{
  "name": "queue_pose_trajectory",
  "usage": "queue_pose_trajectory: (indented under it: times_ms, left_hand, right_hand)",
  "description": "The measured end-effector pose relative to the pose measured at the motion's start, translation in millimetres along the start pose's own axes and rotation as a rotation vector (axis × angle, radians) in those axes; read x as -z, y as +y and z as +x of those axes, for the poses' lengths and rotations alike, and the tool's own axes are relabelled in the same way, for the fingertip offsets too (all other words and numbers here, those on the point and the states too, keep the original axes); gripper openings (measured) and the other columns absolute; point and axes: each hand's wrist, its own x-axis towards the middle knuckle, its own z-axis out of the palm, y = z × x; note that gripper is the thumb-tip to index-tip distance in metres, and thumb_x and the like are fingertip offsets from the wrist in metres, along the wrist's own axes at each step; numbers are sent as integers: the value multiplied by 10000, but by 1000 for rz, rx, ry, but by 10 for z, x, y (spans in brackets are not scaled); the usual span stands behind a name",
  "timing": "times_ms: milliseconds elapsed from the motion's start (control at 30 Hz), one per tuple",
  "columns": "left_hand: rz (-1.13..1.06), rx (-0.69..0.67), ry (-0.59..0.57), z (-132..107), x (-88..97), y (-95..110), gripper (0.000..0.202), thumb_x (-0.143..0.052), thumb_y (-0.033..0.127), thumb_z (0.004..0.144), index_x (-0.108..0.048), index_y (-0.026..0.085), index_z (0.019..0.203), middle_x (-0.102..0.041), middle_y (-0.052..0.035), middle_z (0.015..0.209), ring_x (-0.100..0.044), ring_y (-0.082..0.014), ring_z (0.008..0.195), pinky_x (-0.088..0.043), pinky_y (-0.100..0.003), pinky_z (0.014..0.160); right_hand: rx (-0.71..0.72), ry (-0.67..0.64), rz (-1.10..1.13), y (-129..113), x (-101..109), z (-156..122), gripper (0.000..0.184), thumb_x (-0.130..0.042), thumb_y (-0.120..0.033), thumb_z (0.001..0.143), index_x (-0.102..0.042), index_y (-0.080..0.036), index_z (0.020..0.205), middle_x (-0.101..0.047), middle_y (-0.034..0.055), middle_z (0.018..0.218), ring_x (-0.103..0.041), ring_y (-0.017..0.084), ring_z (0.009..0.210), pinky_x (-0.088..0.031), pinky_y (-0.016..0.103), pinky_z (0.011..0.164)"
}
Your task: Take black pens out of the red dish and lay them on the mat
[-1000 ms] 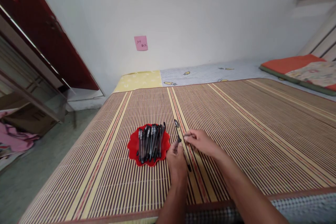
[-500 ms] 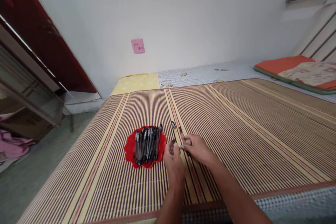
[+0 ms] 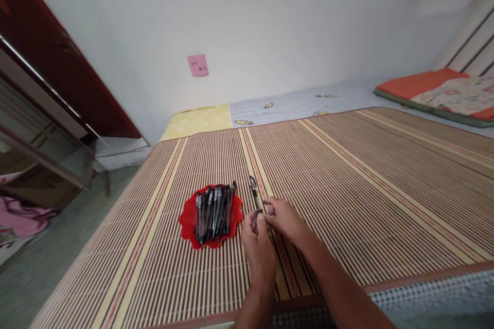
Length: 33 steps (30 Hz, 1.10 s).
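A slim pen (image 3: 253, 188) with a black-and-clear cap points away from me. Its lower end runs to the fingertips of my left hand (image 3: 258, 231), which are closed around it. Close by on the right, my right hand (image 3: 283, 216) has its thumb and fingers pinched together, almost touching the left fingertips. Whatever the right fingers hold is hidden. To the left of my hands, a red scalloped plate (image 3: 187, 221) holds several black pens (image 3: 214, 211) lying side by side.
A striped bamboo mat (image 3: 332, 205) covers the bed. Folded orange and floral bedding (image 3: 424, 87) lies at the far right. A pink note (image 3: 198, 65) is stuck to the white wall (image 3: 289, 20). At left are a dark red door (image 3: 69, 51) and a cardboard box (image 3: 42, 185).
The dark-ended stick that showed above my right fingers is out of sight. My right hand has come slightly closer to the left. The view has shifted a little.
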Motion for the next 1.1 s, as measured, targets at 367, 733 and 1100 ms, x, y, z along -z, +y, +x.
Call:
queue_pose_trajectory:
  times_ms: [367,733,1100]
  left_hand:
    - [-7,-65,-140,-188,-57,97,240,-518,362,935,-675,182,962,-717,-67,912,-658,-201,863,-510,-299,786]
    - [58,-100,-178,-238,-72,129,222,-501,335,947,-660,193,882,-681,-36,819,-622,-187,789,-473,-276,733]
    - [0,-141,-226,-391,19,446,346,-526,434,925,-481,217,659,-436,40,608,-424,-129,567,-357,-223,539]
  right_hand:
    - [133,-60,-44,73,26,-126,423,-576,-142,784,-662,-124,1198,-681,171,1196,-632,252,1078,-450,315,903]
    - [104,-49,35,117,22,-85,385,-573,-187,789,-688,-141,1154,-735,127,1029,-657,218,882,-455,277,757]
    - [124,-174,427,-117,206,-1026,238,-520,-359,876,-686,-191,850,-695,28,776,-608,178,704,-436,266,626]
